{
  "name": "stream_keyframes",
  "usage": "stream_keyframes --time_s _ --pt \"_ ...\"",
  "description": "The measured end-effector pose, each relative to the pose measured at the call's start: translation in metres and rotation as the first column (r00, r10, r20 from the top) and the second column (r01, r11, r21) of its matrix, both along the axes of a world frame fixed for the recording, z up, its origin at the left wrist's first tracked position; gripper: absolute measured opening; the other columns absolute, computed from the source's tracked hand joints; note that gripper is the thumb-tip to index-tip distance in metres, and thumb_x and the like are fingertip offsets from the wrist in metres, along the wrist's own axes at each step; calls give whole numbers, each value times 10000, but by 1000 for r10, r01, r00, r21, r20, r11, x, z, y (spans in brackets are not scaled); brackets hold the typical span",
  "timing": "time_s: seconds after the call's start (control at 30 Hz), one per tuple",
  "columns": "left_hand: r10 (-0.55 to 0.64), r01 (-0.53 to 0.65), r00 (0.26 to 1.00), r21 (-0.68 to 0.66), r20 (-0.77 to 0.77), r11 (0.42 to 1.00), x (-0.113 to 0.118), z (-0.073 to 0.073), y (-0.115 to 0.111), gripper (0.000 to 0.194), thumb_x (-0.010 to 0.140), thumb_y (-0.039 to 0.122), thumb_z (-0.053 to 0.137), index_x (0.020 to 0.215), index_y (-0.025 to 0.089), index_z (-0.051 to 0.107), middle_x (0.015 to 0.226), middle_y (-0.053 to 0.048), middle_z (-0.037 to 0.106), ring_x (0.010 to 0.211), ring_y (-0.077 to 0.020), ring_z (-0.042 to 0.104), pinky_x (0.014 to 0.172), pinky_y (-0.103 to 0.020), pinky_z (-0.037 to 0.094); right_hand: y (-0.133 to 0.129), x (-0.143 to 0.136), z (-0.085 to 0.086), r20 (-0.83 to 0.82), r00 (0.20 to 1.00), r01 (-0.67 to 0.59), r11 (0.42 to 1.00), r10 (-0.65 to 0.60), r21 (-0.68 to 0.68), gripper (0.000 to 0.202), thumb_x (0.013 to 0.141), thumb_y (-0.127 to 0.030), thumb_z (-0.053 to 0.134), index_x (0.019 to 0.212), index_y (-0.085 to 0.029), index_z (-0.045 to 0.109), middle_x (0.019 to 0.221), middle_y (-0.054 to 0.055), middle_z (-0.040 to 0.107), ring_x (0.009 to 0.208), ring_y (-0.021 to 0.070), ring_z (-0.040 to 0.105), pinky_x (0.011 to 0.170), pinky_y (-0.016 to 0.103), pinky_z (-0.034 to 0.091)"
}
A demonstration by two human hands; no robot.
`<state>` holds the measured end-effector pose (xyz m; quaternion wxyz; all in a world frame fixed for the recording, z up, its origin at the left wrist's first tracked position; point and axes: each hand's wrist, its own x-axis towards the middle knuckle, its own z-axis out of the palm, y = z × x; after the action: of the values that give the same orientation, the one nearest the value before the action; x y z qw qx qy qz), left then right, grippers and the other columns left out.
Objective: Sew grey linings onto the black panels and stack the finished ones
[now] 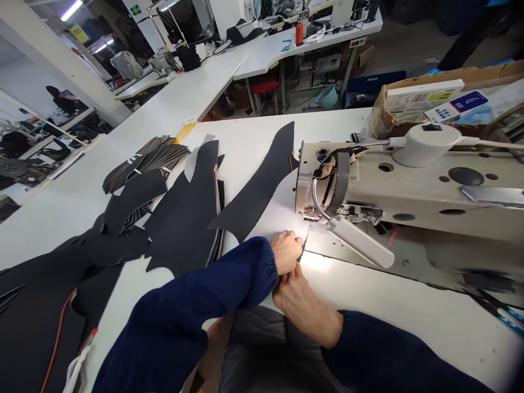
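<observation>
A grey-white fabric piece, joined or laid against a black panel (pixel 262 191), lies at the sewing machine (pixel 352 174), partly under its head. My left hand (pixel 287 252) is closed on the edge of the light fabric (pixel 276 215), just in front of the needle area. Right below it, my right hand (pixel 305 303) has its fingers pinched together at the near end of the same fabric edge. The two hands touch or nearly touch, and my fingertips are partly hidden.
Black cut panels (pixel 184 218) and a bundled stack (pixel 143 164) cover the left of the table (pixel 347 278). A lamp (pixel 362 240) hangs by the machine. Scissors (pixel 501 314) lie at the right edge. A cardboard box (pixel 379 114) stands behind. Far left, a person (pixel 63 101) sits.
</observation>
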<state>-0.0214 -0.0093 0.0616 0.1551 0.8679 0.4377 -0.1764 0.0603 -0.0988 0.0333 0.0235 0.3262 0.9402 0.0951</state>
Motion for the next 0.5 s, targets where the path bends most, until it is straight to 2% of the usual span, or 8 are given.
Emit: stream_keyframes --time_s 0.1,0.33,0.5 --pt "-22 22 1000 3 6 1000 3 0 7 319 799 96 488 1113 62 536 1046 -170 567 962 -249 583 840 -337 484 -3 -7 -1 -30 999 14 999 -15 -33 233 678 -53 537 853 -85 688 804 208 675 726 309 624 618 450 468" --pt "-17 17 1000 -20 20 1000 5 6 10 297 791 115 512 1080 68 560 1031 -161 584 885 -236 605 807 -335 502 0 -8 -23 -48 997 71 989 -65 132 260 710 -76 542 913 -22 696 860 270 672 783 357 631 695 550 462" --pt "-6 7 1000 -4 22 1000 6 1 12 249 817 142 501 1042 83 593 992 -142 592 846 -228 616 782 -336 504 5 -6 -26 -70 993 102 987 -93 126 272 700 -68 572 934 -16 699 864 269 678 797 357 639 739 575 463"
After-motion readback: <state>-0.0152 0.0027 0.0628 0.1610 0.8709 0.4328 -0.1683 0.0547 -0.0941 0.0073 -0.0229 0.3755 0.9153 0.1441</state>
